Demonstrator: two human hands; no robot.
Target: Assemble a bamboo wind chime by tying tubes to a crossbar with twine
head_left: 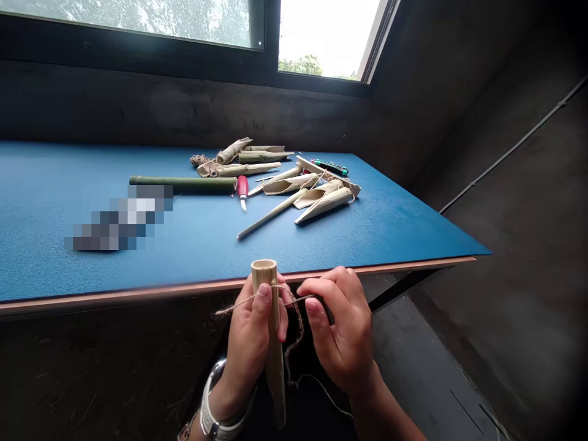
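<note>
Wrapped around an upright bamboo tube [275,361] is my left hand [248,343], its thumb pressed on the near side below the open rim. The tube tapers to a cut point at the bottom. Twine [299,324] is looped at the tube's upper part; one frayed end sticks out to the left, and the rest dangles to the right. My right hand [342,331] is closed around a thin pointed tool [301,300] like an awl, its handle mostly hidden in the palm. The tool's tip is close to the tube's right side, by the left fingers; contact cannot be made out.
On the blue table [197,251] beyond my hands lie a red-handled knife [243,191], a green bamboo length [184,185], several cut bamboo pieces [324,205], a twine bundle [199,160] and a green-black tool [331,166]. A pixelated item [119,223] lies left. The table's front edge runs just past my hands.
</note>
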